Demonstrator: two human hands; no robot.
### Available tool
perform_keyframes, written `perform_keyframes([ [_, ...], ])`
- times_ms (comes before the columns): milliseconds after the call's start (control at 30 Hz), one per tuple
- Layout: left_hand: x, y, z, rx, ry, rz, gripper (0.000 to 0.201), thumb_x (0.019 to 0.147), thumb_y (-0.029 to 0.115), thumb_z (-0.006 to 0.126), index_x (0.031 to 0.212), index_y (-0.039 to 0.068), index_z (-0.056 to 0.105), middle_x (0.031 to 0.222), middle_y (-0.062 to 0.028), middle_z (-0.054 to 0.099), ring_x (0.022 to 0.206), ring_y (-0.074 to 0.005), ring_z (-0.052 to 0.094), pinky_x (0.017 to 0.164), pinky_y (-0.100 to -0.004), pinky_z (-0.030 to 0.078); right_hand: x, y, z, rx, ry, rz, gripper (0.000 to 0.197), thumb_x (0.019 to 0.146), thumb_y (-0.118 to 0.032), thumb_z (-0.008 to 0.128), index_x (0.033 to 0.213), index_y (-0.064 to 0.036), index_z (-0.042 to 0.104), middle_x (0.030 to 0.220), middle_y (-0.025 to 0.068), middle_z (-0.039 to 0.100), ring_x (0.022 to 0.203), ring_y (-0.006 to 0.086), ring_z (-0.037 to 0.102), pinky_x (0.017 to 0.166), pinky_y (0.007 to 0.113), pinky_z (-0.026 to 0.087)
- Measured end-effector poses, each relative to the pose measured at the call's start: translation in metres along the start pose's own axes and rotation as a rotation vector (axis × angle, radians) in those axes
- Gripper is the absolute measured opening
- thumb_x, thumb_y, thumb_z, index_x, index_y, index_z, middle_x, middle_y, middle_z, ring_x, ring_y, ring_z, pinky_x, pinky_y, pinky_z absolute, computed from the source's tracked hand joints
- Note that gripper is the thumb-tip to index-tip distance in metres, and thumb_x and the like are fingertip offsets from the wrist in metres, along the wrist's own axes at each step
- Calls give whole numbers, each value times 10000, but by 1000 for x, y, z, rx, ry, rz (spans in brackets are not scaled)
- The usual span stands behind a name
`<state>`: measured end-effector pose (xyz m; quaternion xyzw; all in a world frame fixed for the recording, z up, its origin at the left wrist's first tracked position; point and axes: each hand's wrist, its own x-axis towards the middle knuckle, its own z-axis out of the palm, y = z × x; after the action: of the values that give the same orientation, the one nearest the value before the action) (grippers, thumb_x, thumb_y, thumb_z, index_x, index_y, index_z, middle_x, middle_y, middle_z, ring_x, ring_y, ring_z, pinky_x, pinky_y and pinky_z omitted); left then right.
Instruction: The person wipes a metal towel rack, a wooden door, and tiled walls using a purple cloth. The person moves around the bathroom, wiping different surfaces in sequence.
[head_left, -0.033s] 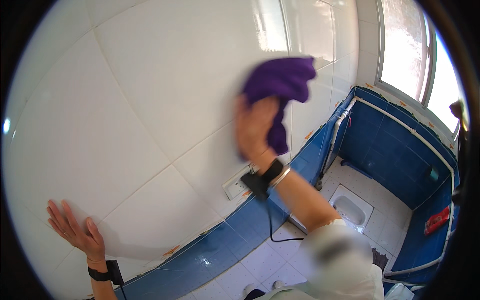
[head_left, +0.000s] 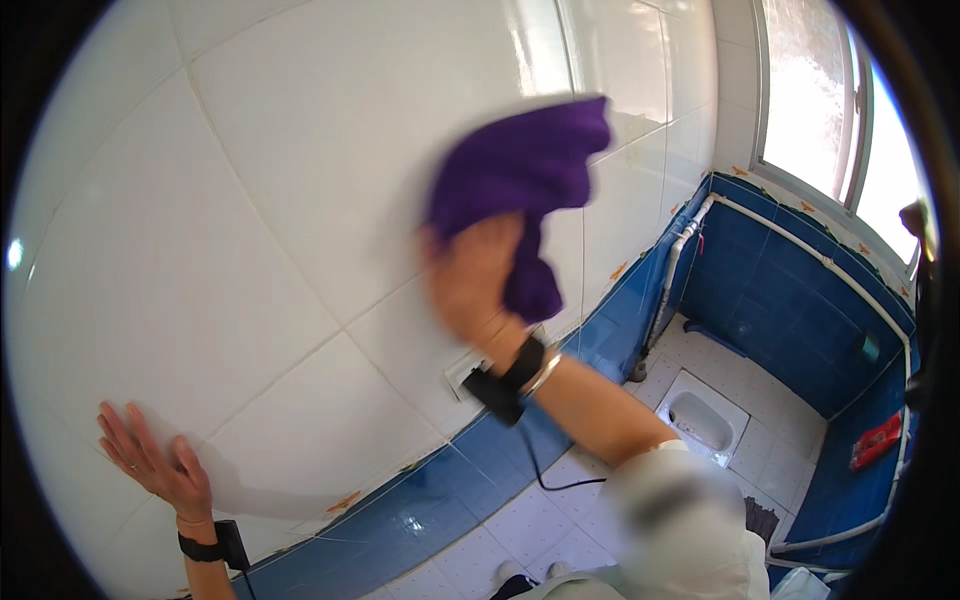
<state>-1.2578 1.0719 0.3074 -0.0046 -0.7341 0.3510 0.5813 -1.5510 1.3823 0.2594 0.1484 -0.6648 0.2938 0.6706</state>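
My right hand [head_left: 478,275], smeared by motion, holds a purple cloth [head_left: 520,160] against the white tiled wall [head_left: 330,150]. The cloth spreads beyond my fingers, with one fold hanging down beside the hand. My left hand [head_left: 160,470] rests on the same wall at the lower left, fingers stretched out and holding nothing. Each wrist wears a black strap with a small black box and a cable. Partly hidden behind my right wrist is a wall socket [head_left: 460,372].
Blue tiles [head_left: 440,505] line the lower wall. At the right, a squat toilet [head_left: 700,420] is set in the pale tiled floor. White pipes [head_left: 780,232] run along the blue walls below a window [head_left: 810,110]. A red package [head_left: 876,442] is at the far right.
My right hand and the purple cloth have moved left along the wall, and the right forearm has followed. My left hand has stayed nearly still.
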Motion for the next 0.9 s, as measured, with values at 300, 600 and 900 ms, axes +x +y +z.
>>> perform_keyframes([
  [300, 4, 2, -5, 35, -28, -15, 557, 1021, 306, 382, 1520, 57, 372, 1605, -193, 293, 1496, -361, 252, 1226, -526, 135, 79, -24, 22, 549, -320, -442, 498, 933, -291, 491, 1347, -14, 509, 1429, 190, 503, 1368, 292, 425, 1187, 425, 296],
  [600, -6, -1, -4, 36, -90, -84, 587, 1014, 408, 370, 1478, 53, 416, 1572, -265, 302, 1465, -451, 266, 1186, -622, 168, 187, 190, 51, 222, 111, 321, 577, 1011, -388, 513, 1286, 118, 545, 1315, 316, 564, 1280, 452, 475, 1128, 477, 325],
  [900, -13, -2, 3, 136, -37, -94, 585, 1001, 437, 391, 1461, 79, 436, 1562, -274, 314, 1462, -450, 272, 1180, -645, 174, 109, -18, -1, 622, -230, -912, 303, 842, -249, 619, 1099, -99, 676, 1131, 112, 624, 1071, 315, 572, 1049, 533, 402],
])
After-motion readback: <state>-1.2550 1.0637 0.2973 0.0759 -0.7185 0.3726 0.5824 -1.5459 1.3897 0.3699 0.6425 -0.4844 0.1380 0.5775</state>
